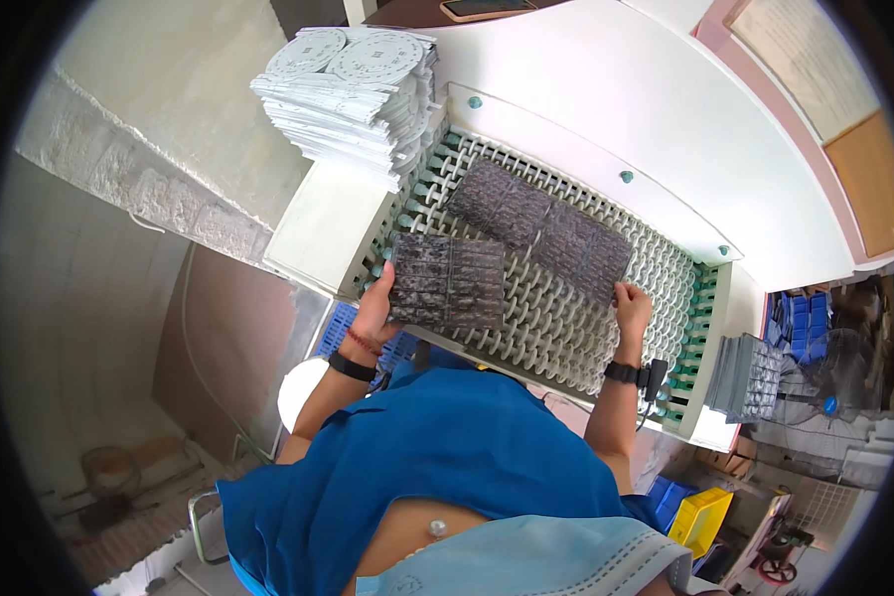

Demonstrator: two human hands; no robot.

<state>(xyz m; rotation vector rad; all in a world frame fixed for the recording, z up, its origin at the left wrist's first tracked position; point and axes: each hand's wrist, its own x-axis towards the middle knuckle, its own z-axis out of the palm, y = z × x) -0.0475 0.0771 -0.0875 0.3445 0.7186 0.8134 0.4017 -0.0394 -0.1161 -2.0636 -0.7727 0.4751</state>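
Observation:
My left hand point(375, 310) grips the left edge of a dark circuit board panel point(449, 282), scored into rows and with greyish marks on its face. This panel is held over the near left part of a roller conveyor point(556, 333) with pale wheels. Farther back, a second dark panel point(502, 202) lies on the wheels, and a third dark panel point(584, 253) lies end to end with it on the right. With fingers pinched, my right hand point(633, 306) holds the near right corner of that third panel. Each wrist wears a black band.
A tall stack of white boards with round outlines point(368, 89) stands on the ledge at the back left. White machine housing point(576, 79) rises behind the conveyor. Grey panels point(747, 377) stand in a stack past its right end. A yellow bin point(700, 520) is at the lower right.

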